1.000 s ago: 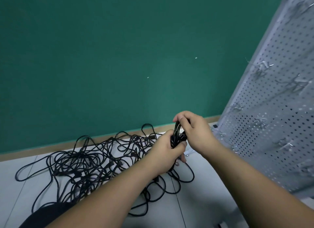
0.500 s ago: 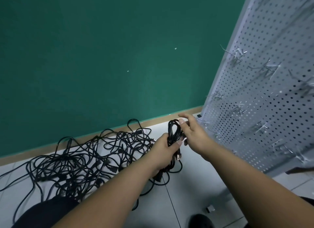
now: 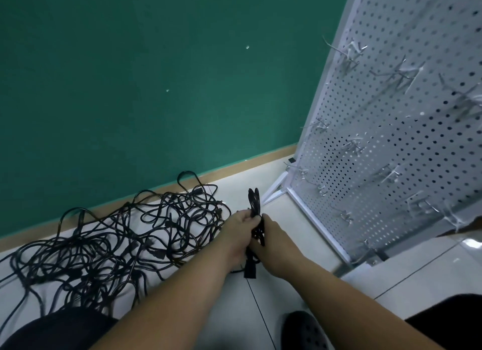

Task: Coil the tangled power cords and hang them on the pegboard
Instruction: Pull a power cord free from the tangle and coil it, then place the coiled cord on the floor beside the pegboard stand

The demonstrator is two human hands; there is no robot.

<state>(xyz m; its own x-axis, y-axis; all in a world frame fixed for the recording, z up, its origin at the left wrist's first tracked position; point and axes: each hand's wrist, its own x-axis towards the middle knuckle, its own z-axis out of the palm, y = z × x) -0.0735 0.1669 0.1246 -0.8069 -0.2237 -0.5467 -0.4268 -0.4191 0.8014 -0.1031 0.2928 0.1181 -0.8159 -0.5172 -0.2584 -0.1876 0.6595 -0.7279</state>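
Both hands are holding one coiled cord (image 3: 254,206) above the floor (image 3: 287,219) — the left hand (image 3: 238,228) gripping its middle, the right hand (image 3: 271,235) closing around it — and its dangling plug (image 3: 249,270) is risking snagging the tangled cords (image 3: 125,240) before reaching the pegboard (image 3: 391,141).

Matt black rubbery cords (image 3: 125,245), white perforated metal pegboard (image 3: 407,151), glossy floor tiles (image 3: 417,276).

A coiled black cord (image 3: 255,214) stands upright, its plug (image 3: 249,269) hanging below. At nine o'clock of it, tangled black cords (image 3: 125,235) sprawl on the floor. At three o'clock, a white pegboard (image 3: 407,130) with hooks leans.
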